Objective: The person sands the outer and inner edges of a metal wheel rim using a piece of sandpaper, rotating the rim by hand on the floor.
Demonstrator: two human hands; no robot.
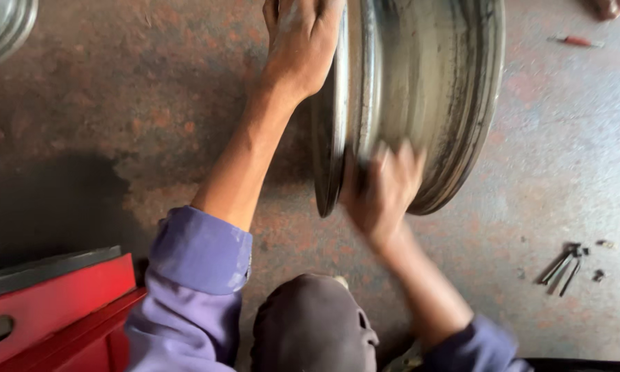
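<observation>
A bare steel wheel rim [434,89] stands on edge on the stained concrete floor, its barrel dull grey with dark streaks. My left hand [300,45] grips the top of the rim's left flange. My right hand [382,193], blurred with motion, presses flat against the lower barrel near the rim's bottom edge. Both sleeves are purple, pushed up the forearms. My knee in dark trousers [313,327] shows at the bottom centre.
A red tool chest [55,310] with a black top sits bottom left. Several dark bolts [565,265] lie on the floor at right. A red-handled tool [577,41] lies top right. Another metal rim [3,24] shows top left. Someone's foot [610,7] is at the top right edge.
</observation>
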